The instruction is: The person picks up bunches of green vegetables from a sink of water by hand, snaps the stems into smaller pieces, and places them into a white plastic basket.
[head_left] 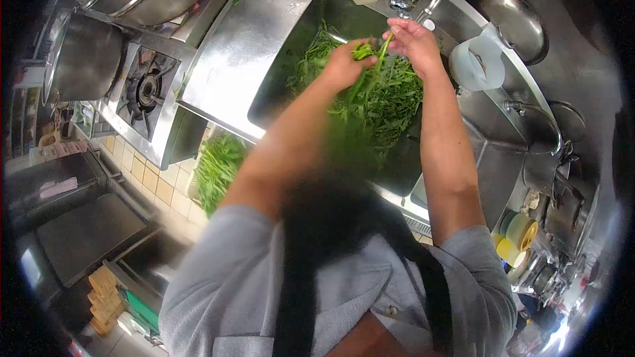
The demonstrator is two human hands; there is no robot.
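Observation:
Leafy green stems point(390, 109) lie heaped in the metal sink basin point(271, 96). Above the heap, my left hand point(347, 65) is closed round a small bunch of green stems point(362, 52). My right hand point(413, 43) is just to its right, near the faucet, pinching the upper part of a thin green stem point(384, 47) between thumb and fingers. The lower end of that stem reaches down beside my left hand. Part of the greens below my hands is blurred.
A steel faucet point(433, 0) rises behind the basin, with a translucent pitcher point(471, 66) to the right. The metal drainboard point(231, 46) and a gas burner point(149, 89) are at left. More greens point(218, 165) sit low beside the counter.

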